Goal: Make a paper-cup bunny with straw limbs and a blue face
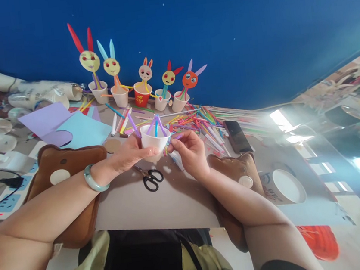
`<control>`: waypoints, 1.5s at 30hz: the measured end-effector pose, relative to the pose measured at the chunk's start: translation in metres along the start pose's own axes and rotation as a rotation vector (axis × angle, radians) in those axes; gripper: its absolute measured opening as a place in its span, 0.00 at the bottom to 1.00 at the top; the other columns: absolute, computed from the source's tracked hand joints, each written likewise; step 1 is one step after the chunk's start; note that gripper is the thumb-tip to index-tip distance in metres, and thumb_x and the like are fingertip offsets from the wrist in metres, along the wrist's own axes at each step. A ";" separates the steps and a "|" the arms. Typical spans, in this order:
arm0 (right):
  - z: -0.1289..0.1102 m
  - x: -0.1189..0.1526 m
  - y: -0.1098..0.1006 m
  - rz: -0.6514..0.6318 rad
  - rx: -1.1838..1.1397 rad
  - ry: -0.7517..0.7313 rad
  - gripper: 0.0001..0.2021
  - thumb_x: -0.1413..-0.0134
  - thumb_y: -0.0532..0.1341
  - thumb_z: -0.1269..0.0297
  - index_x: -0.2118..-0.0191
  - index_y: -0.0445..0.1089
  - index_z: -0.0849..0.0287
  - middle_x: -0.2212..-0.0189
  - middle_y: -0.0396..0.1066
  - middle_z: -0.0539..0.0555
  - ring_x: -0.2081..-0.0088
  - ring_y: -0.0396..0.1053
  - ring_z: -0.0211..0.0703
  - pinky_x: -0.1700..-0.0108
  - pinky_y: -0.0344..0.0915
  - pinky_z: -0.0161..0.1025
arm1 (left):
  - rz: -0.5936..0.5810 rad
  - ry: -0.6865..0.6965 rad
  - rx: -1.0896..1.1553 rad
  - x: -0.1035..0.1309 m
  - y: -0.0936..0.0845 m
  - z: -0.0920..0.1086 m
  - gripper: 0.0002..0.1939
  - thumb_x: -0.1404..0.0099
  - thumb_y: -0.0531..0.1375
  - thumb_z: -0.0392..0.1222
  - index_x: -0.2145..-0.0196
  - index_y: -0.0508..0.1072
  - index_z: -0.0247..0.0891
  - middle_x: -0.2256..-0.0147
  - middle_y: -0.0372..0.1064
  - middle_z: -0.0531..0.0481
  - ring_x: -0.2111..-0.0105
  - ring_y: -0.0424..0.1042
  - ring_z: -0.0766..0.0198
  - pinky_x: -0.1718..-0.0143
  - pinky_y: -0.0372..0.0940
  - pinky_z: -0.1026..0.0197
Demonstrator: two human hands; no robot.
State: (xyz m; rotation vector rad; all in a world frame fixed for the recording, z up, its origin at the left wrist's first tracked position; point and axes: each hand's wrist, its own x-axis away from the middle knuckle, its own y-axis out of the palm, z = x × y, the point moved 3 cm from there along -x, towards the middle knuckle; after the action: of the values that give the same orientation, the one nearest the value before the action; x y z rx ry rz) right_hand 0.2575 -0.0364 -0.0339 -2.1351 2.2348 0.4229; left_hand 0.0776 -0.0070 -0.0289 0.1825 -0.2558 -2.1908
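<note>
My left hand (130,153) is closed round a white paper cup (155,144), held upright above the table. Purple pieces (160,126) and a blue one rise out of the cup, and a purple strip (134,125) sticks out at its left side. Against the cup's right side, my right hand (191,154) pinches a thin purple strip (177,137) between thumb and fingers. Whether that strip passes through the cup wall I cannot tell. Below the cup lie black-handled scissors (152,179) on the grey table (153,211).
Several rabbit-faced figures in cups (120,96) line the blue wall. Coloured strips and pens (194,122) lie heaped behind my hands. Brown cushions (69,165) flank my arms. A phone (238,136) and a paper bucket (286,187) are at right, coloured paper (83,127) at left.
</note>
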 end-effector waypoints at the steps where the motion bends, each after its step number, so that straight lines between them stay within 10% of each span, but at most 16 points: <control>1: 0.000 0.000 0.000 -0.007 -0.006 -0.006 0.15 0.47 0.71 0.55 0.65 0.66 0.55 0.76 0.73 0.44 0.75 0.72 0.35 0.69 0.70 0.35 | -0.003 0.004 0.009 0.000 0.000 0.001 0.26 0.45 0.72 0.45 0.51 0.73 0.36 0.59 0.76 0.45 0.60 0.73 0.59 0.59 0.68 0.61; 7: 0.000 0.001 0.003 -0.058 0.018 -0.021 0.17 0.46 0.70 0.51 0.65 0.64 0.54 0.78 0.71 0.43 0.75 0.71 0.35 0.69 0.68 0.35 | -0.015 0.022 0.085 -0.001 -0.001 0.010 0.38 0.53 0.74 0.46 0.46 0.69 0.38 0.57 0.77 0.44 0.63 0.75 0.58 0.65 0.68 0.62; 31: -0.011 0.003 0.006 -0.076 -0.074 0.039 0.17 0.50 0.73 0.52 0.66 0.66 0.53 0.76 0.74 0.44 0.76 0.71 0.36 0.69 0.71 0.37 | -0.204 -0.236 0.225 0.009 0.001 -0.003 0.29 0.53 0.67 0.45 0.52 0.78 0.34 0.58 0.79 0.38 0.63 0.78 0.50 0.65 0.72 0.56; 45: -0.002 0.003 0.007 -0.105 -0.208 0.174 0.16 0.56 0.77 0.58 0.64 0.74 0.55 0.74 0.77 0.46 0.73 0.74 0.36 0.65 0.72 0.37 | -0.072 -0.198 0.236 0.005 -0.008 0.002 0.32 0.56 0.66 0.45 0.51 0.78 0.34 0.60 0.80 0.38 0.57 0.78 0.41 0.64 0.73 0.53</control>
State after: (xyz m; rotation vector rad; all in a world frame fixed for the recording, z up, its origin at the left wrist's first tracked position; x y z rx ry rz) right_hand 0.2510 -0.0391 -0.0315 -2.4702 2.2396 0.5039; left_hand 0.0677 -0.0059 -0.0288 0.1066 -0.6285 -2.2482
